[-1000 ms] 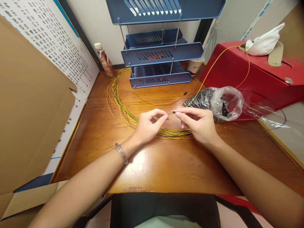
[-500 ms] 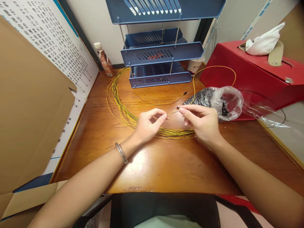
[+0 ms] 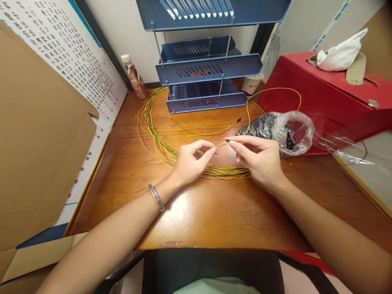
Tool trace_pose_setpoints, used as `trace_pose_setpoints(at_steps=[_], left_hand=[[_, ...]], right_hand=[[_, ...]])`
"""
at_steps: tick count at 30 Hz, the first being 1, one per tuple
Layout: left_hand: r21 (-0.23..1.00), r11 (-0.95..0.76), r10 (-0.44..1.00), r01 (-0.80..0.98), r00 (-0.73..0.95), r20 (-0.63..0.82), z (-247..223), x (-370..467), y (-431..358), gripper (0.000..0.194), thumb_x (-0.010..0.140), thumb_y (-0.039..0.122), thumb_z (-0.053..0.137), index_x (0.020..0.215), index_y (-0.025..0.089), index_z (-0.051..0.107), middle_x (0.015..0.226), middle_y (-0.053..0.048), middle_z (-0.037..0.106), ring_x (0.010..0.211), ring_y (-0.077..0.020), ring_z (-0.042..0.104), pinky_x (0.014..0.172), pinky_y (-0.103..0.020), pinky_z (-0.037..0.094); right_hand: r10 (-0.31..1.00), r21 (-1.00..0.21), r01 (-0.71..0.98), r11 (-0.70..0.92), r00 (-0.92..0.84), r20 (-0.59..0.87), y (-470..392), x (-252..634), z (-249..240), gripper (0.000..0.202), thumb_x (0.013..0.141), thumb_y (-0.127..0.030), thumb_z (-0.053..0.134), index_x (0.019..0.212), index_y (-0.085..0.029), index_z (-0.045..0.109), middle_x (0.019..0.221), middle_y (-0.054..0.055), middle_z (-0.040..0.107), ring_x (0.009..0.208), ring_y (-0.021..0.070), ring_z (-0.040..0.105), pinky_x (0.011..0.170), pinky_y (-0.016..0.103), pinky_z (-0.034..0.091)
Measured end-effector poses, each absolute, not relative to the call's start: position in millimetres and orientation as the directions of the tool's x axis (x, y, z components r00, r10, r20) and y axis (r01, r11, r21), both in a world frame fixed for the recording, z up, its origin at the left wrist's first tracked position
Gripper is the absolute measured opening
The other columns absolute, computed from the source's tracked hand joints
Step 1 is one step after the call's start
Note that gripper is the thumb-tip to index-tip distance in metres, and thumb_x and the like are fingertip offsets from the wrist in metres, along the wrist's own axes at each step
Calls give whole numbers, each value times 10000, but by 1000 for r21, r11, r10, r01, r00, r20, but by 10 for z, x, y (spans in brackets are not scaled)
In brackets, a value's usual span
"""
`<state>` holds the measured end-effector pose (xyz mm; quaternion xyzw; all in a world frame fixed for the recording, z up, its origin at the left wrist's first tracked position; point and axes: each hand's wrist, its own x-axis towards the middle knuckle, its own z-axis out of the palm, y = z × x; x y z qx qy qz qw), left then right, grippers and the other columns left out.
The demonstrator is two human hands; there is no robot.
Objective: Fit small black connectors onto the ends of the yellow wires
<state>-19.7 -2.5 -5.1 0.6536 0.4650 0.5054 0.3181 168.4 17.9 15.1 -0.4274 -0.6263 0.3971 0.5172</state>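
My left hand (image 3: 195, 160) is closed, thumb and forefinger pinching a thin yellow wire (image 3: 221, 144). Just right of it, my right hand (image 3: 259, 157) pinches a small black piece (image 3: 228, 141) at that wire; whether the wire runs through the piece I cannot make out. Beneath and behind both hands lies a large coil of yellow and dark wires (image 3: 153, 134). One loose end with a black tip (image 3: 239, 120) rests on the table. Beside my right hand, a clear plastic bag (image 3: 266, 122) lies open, filled with small black pieces.
A blue tiered rack (image 3: 208, 104) stands at the back, a drink bottle (image 3: 136, 79) to its left, a paper cup (image 3: 252, 83) behind its right end. A red box (image 3: 309, 85) with tissue is at the right. Cardboard (image 3: 39, 143) borders the left of the wooden table (image 3: 208, 220).
My right hand has shifted slightly left, toward my left hand, with the black piece. The yellow wire loop by the red box has moved a little left and down.
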Motion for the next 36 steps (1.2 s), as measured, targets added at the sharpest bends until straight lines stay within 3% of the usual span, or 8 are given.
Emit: trace_pose_setpoints(at_steps=[7, 14, 22, 29, 36], left_hand=[[876, -401, 916, 269, 137, 378, -54, -206, -30, 142, 926, 252, 645, 882, 158, 743, 857, -64, 795, 739, -144, 721, 674, -247, 562], [873, -423, 902, 243, 206, 379, -41, -200, -47, 154, 942, 240, 618, 912, 148, 739, 866, -68, 791, 743, -141, 718, 670, -241, 552], [868, -421, 904, 263, 196, 379, -47, -203, -41, 151, 945, 233, 612, 912, 146, 731, 860, -72, 786, 757, -144, 719, 685, -244, 555], [859, -396, 918, 325, 156, 364, -51, -192, -38, 154, 938, 242, 623, 882, 147, 730, 831, -53, 778, 707, -128, 689, 643, -229, 526], [862, -383, 923, 332, 123, 363, -51, -192, -34, 142, 928, 230, 630, 853, 153, 724, 808, -40, 775, 671, -115, 677, 614, -218, 509]], right_hand=[[924, -951, 32, 306, -251, 289, 154, 1662, 138, 109, 778, -284, 785, 852, -214, 826, 910, 61, 788, 546, 119, 597, 441, 242, 476], [862, -909, 20, 417, -325, 389, 176, 1681, 123, 49, 806, -221, 769, 807, -232, 816, 844, 38, 771, 673, 150, 664, 531, 258, 496], [855, -894, 102, 436, -359, 375, 191, 1736, 116, 67, 836, -220, 761, 858, -225, 824, 860, 38, 781, 718, 157, 690, 626, 275, 525], [874, -868, 227, 441, -326, 360, 200, 1732, 85, 147, 837, -281, 755, 878, -157, 822, 796, 61, 773, 565, 121, 588, 514, 255, 442], [908, -890, 242, 386, -271, 320, 187, 1719, 91, 176, 804, -304, 766, 867, -150, 823, 652, 44, 710, 497, 106, 508, 461, 240, 369]])
